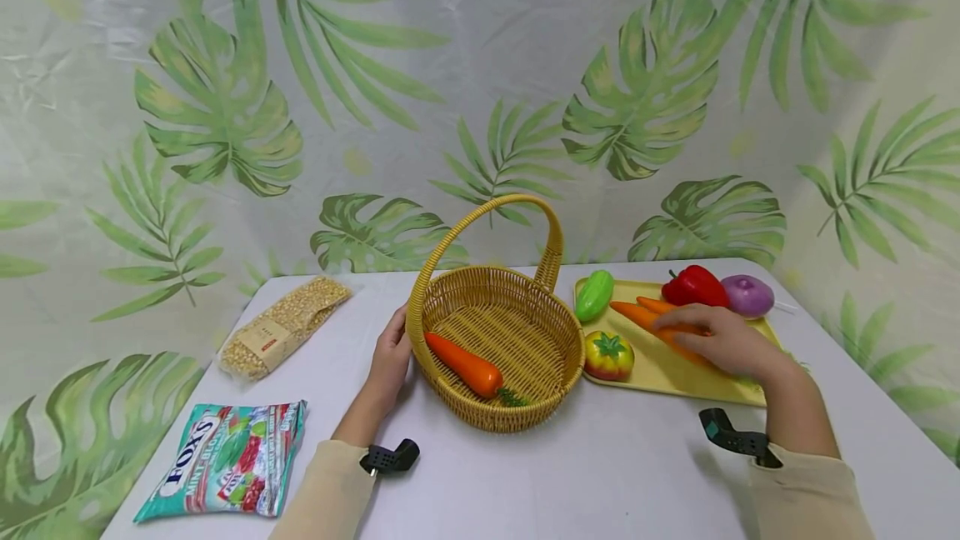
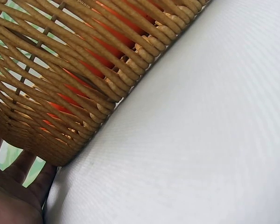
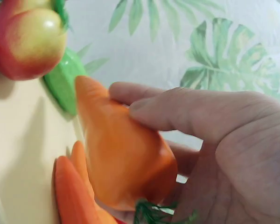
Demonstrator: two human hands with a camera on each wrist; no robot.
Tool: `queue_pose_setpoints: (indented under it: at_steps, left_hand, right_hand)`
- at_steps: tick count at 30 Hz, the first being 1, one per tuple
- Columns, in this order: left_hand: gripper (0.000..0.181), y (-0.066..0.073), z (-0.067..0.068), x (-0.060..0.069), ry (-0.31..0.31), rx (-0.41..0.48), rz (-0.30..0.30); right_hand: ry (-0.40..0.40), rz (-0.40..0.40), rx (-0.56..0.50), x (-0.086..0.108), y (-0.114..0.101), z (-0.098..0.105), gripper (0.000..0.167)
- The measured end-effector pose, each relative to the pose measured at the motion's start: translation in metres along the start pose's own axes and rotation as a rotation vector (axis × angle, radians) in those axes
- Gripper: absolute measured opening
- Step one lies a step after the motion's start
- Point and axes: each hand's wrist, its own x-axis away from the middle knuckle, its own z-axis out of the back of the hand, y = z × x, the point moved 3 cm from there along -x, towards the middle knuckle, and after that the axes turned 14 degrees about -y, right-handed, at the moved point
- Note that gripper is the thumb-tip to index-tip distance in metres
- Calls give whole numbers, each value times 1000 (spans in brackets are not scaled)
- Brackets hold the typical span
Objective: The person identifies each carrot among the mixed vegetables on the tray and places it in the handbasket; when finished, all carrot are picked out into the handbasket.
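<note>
A yellow-brown wicker basket (image 1: 491,422) with a tall handle stands in the middle of the table. Inside it, on the left, lies one carrot (image 1: 465,365) with a green top. My left hand (image 1: 392,354) touches the basket's outer left wall; the left wrist view shows its fingers (image 2: 19,165) extended along the weave. Over the yellow tray (image 1: 678,390) on the right is my right hand (image 1: 723,344). Its thumb and fingers pinch an orange carrot (image 3: 126,144), tilted up from the tray. More carrots (image 3: 72,191) lie close beside it, partly hidden by the hand in the head view.
Also on the tray are a green vegetable (image 1: 595,296), a red-yellow tomato (image 1: 608,355), a red pepper (image 1: 696,287) and a purple eggplant-like piece (image 1: 747,296). At the left lie a bag of kernels (image 1: 285,327) and a Fox's candy bag (image 1: 225,461). A leaf-print curtain (image 1: 480,107) hangs behind.
</note>
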Motion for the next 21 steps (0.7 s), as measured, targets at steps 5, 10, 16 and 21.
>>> queue_pose_setpoints:
  at_steps: [5,10,16,21]
  left_hand:
    - [44,2,0,0,-3,2,-5]
    - [43,1,0,0,-2,-2,-9]
    - [41,-1,0,0,3,-6,-15]
    - [42,2,-1,0,1,3,1]
  right_hand:
    - [0,21,-58,2,-7,4,27]
    - [-19,77,-150,1,-15,4,22]
    - [-35,155,-224,-2,-28,1,19]
    - [-88,185,-242,-3,-34,-3,29]
